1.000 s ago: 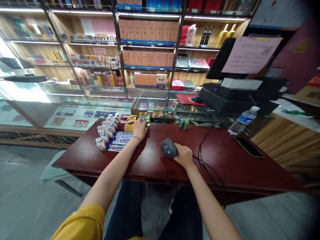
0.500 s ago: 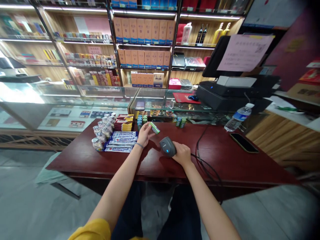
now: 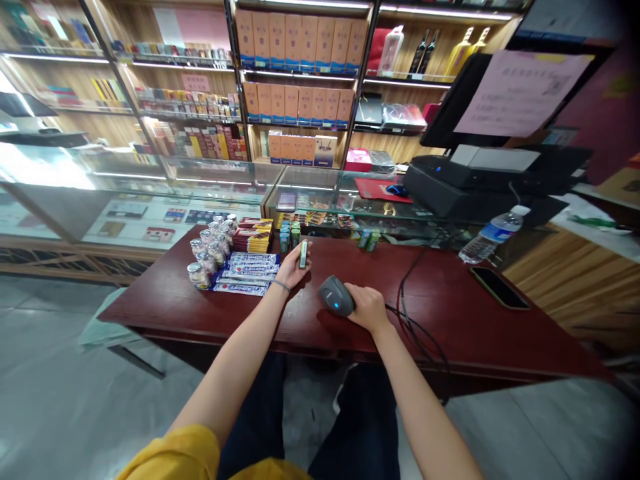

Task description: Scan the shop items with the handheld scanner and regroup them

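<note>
My left hand (image 3: 293,268) is closed around a small green-and-white pack (image 3: 303,255), held upright above the table, its pale side facing me. In my right hand (image 3: 369,307) is a dark grey barcode scanner (image 3: 337,297) with a blue light, its head pointing left. A gap of bare tabletop separates the scanner from the pack. Just beyond my left hand stand small green and blue cylindrical packs (image 3: 290,237). To its left lie blue-and-white stick packets (image 3: 245,273), with yellow-and-red packets (image 3: 253,235) behind them and several capped jars (image 3: 199,275) in rows.
On the dark red table (image 3: 310,333), a black cable (image 3: 404,303) trails right of the scanner. A water bottle (image 3: 493,235) and a phone (image 3: 500,288) lie farther right. More small packs (image 3: 369,240) stand near the glass display case (image 3: 330,193). A monitor (image 3: 460,100) rises at right.
My left hand has turned the small pack from a slant to upright, its pale side now toward me. The scanner stays in my right hand. The camera view has tilted down slightly.
</note>
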The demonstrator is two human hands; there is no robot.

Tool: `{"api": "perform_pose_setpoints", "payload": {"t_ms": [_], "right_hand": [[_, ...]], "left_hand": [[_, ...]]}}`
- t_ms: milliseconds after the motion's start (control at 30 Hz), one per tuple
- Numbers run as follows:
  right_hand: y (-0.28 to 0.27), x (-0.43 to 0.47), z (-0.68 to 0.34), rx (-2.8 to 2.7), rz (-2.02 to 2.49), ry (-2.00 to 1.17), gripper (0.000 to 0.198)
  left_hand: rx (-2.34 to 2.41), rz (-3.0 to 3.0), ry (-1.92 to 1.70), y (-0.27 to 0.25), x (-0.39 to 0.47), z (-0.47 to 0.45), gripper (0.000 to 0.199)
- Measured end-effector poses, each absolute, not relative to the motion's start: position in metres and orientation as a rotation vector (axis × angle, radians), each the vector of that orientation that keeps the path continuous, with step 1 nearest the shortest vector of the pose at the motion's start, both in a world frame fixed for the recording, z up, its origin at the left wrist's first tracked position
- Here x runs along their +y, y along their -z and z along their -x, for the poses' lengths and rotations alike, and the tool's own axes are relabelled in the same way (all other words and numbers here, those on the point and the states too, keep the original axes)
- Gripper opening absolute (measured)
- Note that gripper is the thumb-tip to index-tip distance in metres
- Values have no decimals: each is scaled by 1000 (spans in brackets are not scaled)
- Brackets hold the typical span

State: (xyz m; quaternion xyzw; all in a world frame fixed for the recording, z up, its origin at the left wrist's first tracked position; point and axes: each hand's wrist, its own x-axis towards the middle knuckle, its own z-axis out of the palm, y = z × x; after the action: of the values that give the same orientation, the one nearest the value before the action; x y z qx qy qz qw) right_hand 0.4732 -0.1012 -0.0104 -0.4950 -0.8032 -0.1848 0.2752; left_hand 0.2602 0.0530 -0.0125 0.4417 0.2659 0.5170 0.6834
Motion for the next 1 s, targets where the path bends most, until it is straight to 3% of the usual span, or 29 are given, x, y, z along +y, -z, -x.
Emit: {"api": "perform_pose_setpoints", "payload": {"t_ms": [367,567,1000], "right_hand": [[6,-104,-469,-2115,1371,490,38],[4,-102,-481,-2009,1421,525,40],[2,-130,-563,-1809,1562,673,33]], "left_hand": [[599,-903,-1145,10,53,-262,32],[540,-730,-1223,9,48,-267,44],[712,-1484,-1213,17,47,-357,37]]}}
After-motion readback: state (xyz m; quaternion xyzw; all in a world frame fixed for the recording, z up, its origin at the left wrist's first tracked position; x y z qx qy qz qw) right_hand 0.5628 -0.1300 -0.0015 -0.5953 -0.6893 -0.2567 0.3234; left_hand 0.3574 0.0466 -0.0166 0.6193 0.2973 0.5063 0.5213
